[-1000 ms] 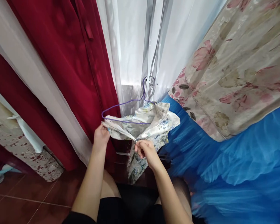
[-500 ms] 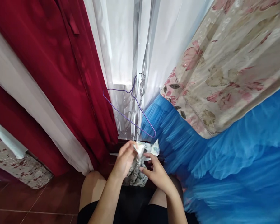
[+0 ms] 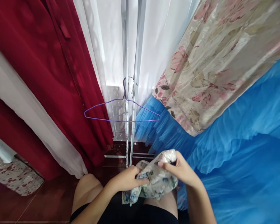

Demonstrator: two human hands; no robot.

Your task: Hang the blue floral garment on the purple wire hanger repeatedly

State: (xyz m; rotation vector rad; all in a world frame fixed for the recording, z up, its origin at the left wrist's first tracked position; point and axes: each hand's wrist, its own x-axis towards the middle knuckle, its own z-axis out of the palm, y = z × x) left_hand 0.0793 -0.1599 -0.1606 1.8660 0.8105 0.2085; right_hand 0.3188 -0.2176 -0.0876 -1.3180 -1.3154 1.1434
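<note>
Both hands hold a small white garment with a blue floral print [image 3: 155, 182], bunched up over my lap. My left hand [image 3: 127, 179] grips its left side with fingers curled in. My right hand [image 3: 180, 169] pinches its top right edge. Above them a bare purple wire hanger [image 3: 121, 112] hangs from a shiny metal pole [image 3: 130, 62], with nothing on it.
A dark red curtain [image 3: 49, 68] and a white sheer one [image 3: 107, 46] hang at left and centre. A blue tulle fabric [image 3: 235, 155] and a beige floral cloth [image 3: 219, 56] fill the right. Reddish floor tiles [image 3: 25, 208] lie below left.
The floral garment came off the purple hanger and was gathered down into my lap. The hanger swung and now hangs level and bare. Both hands dropped lower.
</note>
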